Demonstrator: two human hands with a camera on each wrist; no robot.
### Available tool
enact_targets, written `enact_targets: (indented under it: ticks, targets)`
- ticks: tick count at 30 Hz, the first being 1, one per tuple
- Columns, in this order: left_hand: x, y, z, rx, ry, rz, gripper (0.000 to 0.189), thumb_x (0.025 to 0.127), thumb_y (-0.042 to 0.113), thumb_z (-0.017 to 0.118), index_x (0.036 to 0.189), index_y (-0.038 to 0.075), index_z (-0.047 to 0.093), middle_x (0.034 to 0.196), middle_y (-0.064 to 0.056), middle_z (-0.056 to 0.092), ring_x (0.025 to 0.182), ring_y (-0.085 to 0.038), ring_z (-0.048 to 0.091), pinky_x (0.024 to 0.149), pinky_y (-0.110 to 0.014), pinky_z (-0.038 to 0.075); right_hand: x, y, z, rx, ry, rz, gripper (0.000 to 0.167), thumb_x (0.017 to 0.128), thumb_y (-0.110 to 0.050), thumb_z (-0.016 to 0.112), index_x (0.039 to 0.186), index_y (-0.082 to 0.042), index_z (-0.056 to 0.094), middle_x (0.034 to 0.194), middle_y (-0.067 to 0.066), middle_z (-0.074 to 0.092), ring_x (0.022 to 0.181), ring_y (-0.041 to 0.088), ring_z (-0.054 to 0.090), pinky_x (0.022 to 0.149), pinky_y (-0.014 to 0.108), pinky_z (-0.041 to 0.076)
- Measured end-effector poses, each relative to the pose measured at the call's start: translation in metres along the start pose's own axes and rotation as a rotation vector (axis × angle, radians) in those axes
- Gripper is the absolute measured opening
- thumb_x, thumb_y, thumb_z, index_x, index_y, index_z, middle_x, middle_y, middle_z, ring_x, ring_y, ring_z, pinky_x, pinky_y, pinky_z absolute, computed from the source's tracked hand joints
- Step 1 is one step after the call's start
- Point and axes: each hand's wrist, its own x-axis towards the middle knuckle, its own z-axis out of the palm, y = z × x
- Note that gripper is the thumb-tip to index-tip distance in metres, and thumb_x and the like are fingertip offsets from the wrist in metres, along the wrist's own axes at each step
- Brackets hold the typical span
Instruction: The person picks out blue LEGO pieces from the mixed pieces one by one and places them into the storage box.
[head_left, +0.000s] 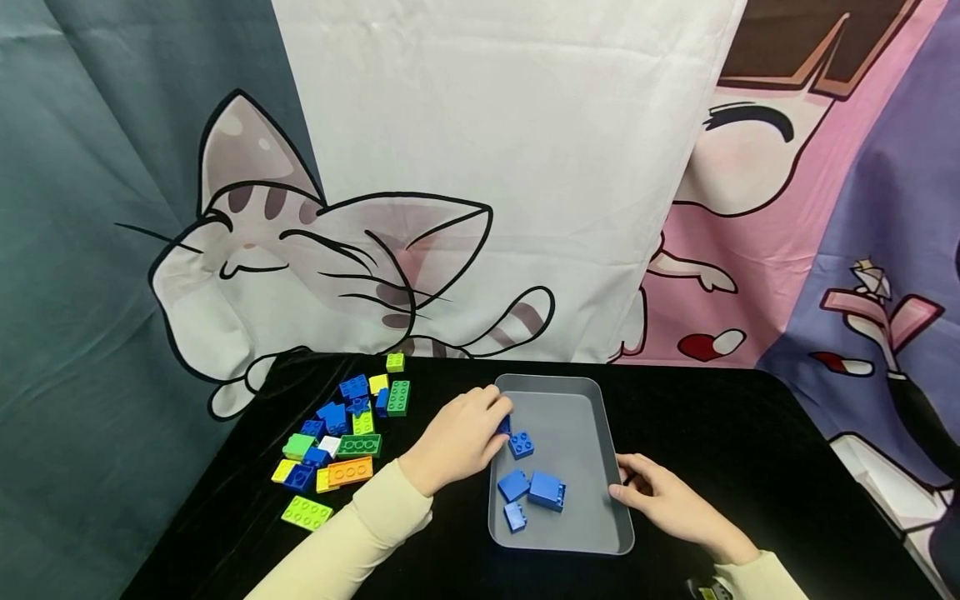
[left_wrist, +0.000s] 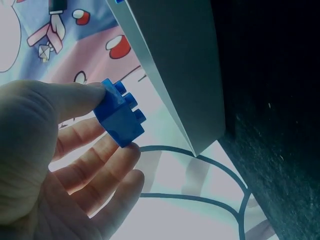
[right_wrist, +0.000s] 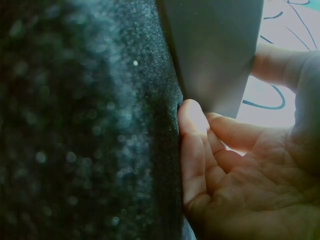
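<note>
My left hand [head_left: 465, 437] pinches a blue building brick [left_wrist: 120, 115] between thumb and fingers. In the head view it is over the left rim of a grey tray [head_left: 577, 417], and the fingers hide most of that brick. Several blue bricks lie inside the tray, among them a small one [head_left: 521, 444] just under the hand and a larger one [head_left: 547, 490] lower down. At the tray's right side, my right hand [head_left: 671, 500] holds the edge. The right wrist view shows its thumb at the rim and its curled fingers [right_wrist: 192, 155] against the outer wall.
Left of the tray lies a loose pile of bricks, with a green one [head_left: 360, 446], an orange one [head_left: 350, 471] and a lime one [head_left: 307, 512] among them. A black cloth [head_left: 720, 417] covers the table. Printed curtains [head_left: 525, 167] hang behind its far edge.
</note>
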Motion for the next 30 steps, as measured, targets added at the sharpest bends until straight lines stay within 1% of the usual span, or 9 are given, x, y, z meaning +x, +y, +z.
enact_targets:
  ticks: [6,8,10,12,15,17,19,22,30]
  targets:
    - [0.0,0.002,0.001,-0.003,0.014,0.015,0.031,0.095,0.033,0.076,0.119,0.016,0.065,0.103,0.001,0.061,0.087,-0.012,0.056,0.078,-0.026,0.054,0.0,0.0,-0.001,0.001,-0.006,0.001,0.048,0.103,-0.027,0.064,0.142,0.0,0.054,0.113,0.01,0.059,0.085,0.005,0.056,0.07,0.022,0.05]
    - [0.0,0.002,0.001,-0.013,0.007,0.013,0.037,0.095,0.036,0.075,0.123,0.016,0.064,0.106,0.0,0.062,0.089,-0.012,0.057,0.079,-0.027,0.055,0.0,0.0,-0.001,0.002,-0.006,0.0,0.048,0.103,-0.027,0.064,0.142,0.0,0.054,0.112,0.01,0.059,0.085,0.005,0.056,0.07,0.022,0.05]
    - [0.0,0.002,0.002,-0.028,-0.012,0.0,0.05,0.094,0.045,0.073,0.133,0.015,0.062,0.118,-0.002,0.064,0.098,-0.015,0.062,0.086,-0.03,0.056,-0.001,-0.001,-0.001,0.003,-0.005,-0.001,0.048,0.103,-0.027,0.065,0.141,0.0,0.054,0.112,0.01,0.059,0.085,0.005,0.056,0.07,0.022,0.05]
    - [-0.001,0.002,0.002,-0.056,-0.042,-0.023,0.067,0.093,0.055,0.07,0.144,0.015,0.057,0.134,-0.005,0.063,0.114,-0.02,0.064,0.097,-0.036,0.056,-0.001,-0.001,-0.001,0.003,-0.005,-0.002,0.048,0.103,-0.027,0.065,0.141,0.0,0.054,0.112,0.01,0.059,0.085,0.005,0.056,0.071,0.022,0.05]
    - [-0.005,0.001,0.002,-0.091,-0.09,-0.062,0.087,0.089,0.069,0.066,0.156,0.016,0.046,0.158,-0.01,0.049,0.139,-0.028,0.054,0.112,-0.048,0.049,-0.001,-0.001,-0.001,0.001,-0.005,-0.005,0.048,0.103,-0.027,0.064,0.141,0.0,0.054,0.112,0.01,0.059,0.085,0.004,0.056,0.071,0.022,0.05]
    - [-0.008,-0.001,0.003,-0.108,-0.118,-0.085,0.094,0.087,0.073,0.065,0.159,0.018,0.041,0.165,-0.011,0.04,0.146,-0.031,0.047,0.116,-0.053,0.044,-0.001,-0.001,-0.001,0.002,-0.006,-0.01,0.048,0.103,-0.027,0.064,0.141,0.0,0.054,0.112,0.01,0.059,0.085,0.004,0.057,0.071,0.022,0.05]
    - [-0.011,-0.003,0.003,-0.113,-0.14,-0.105,0.098,0.086,0.076,0.064,0.161,0.018,0.038,0.168,-0.012,0.035,0.149,-0.033,0.043,0.118,-0.055,0.041,-0.001,-0.002,-0.001,0.003,-0.007,-0.014,0.048,0.103,-0.027,0.064,0.141,0.0,0.054,0.113,0.01,0.059,0.085,0.004,0.057,0.071,0.022,0.051]
    - [-0.017,-0.009,0.003,-0.109,-0.163,-0.135,0.1,0.086,0.078,0.062,0.162,0.018,0.037,0.169,-0.013,0.032,0.15,-0.034,0.041,0.118,-0.056,0.04,-0.001,-0.002,-0.001,0.006,-0.008,-0.016,0.048,0.103,-0.027,0.064,0.141,0.001,0.054,0.113,0.011,0.06,0.085,0.004,0.058,0.072,0.022,0.051]
    - [-0.031,-0.028,0.002,-0.098,-0.202,-0.221,0.1,0.086,0.079,0.061,0.161,0.017,0.037,0.168,-0.013,0.033,0.15,-0.035,0.041,0.118,-0.059,0.039,-0.001,-0.002,0.0,0.01,-0.013,-0.007,0.049,0.104,-0.027,0.064,0.142,0.001,0.053,0.114,0.011,0.061,0.084,0.005,0.058,0.071,0.022,0.051]
